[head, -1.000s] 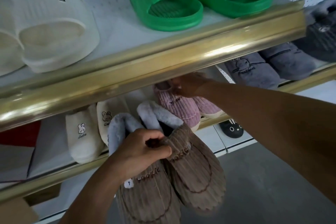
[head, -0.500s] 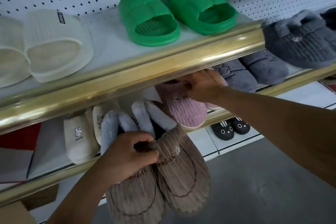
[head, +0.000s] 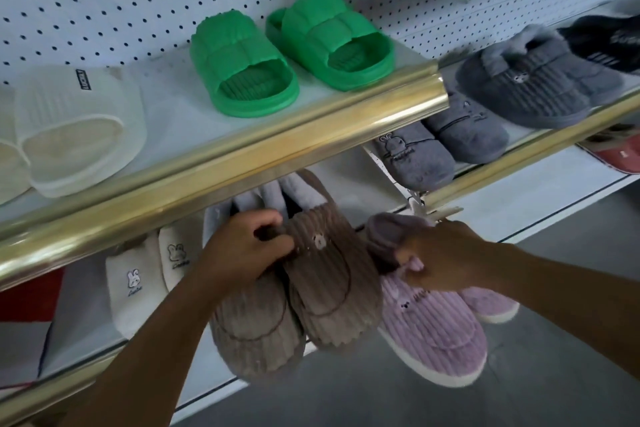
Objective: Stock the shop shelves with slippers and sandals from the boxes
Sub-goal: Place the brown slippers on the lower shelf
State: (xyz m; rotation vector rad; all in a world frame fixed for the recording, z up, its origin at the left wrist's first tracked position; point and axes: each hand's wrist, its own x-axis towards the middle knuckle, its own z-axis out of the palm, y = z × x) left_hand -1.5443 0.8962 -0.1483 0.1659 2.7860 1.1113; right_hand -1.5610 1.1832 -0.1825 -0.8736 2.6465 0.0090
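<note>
Shelf edge (head: 242, 163) hides brown slippers' (head: 322, 288) collars.

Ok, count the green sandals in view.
2: both green sandals sit side by side on the upper shelf, one left of the other. None seem hidden.

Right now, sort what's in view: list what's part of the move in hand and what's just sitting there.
In hand:
- left hand gripping brown slippers
- right hand holding pink slippers

Just sitting:
- green slides
- white slides
- cream slippers
- grey slippers
</note>
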